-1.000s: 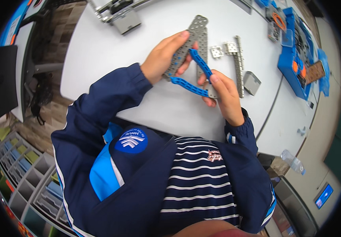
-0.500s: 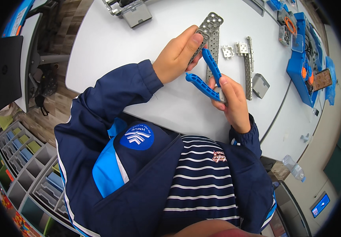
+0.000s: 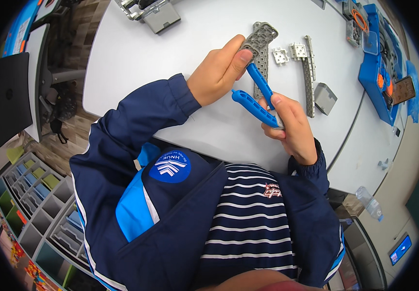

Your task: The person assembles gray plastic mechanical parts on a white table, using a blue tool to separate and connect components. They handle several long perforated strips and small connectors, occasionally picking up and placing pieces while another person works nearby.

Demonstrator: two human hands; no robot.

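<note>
Blue plastic tool point(image 3: 258, 99), perforated grey plate point(image 3: 260, 48), both hands point(image 3: 219, 72)

- Badge point(image 3: 169, 166): round blue patch with a white chevron emblem and white lettering, sewn on the chest of the dark blue jacket, centre of frame, slightly toward 7 o'clock.
- Small emblem point(image 3: 268, 189): red and white mark on the striped shirt, at about 5 o'clock from centre.
- Laptop point(image 3: 9, 97): closed, dark lid, on a side desk at 9 o'clock.
- Screen point(image 3: 400, 248): small rectangular panel glowing blue, near the rim at 4 o'clock.
- Parts case point(image 3: 375, 63): open blue plastic organiser box with compartments, on the white table point(image 3: 136, 58) at 2 o'clock.
</note>
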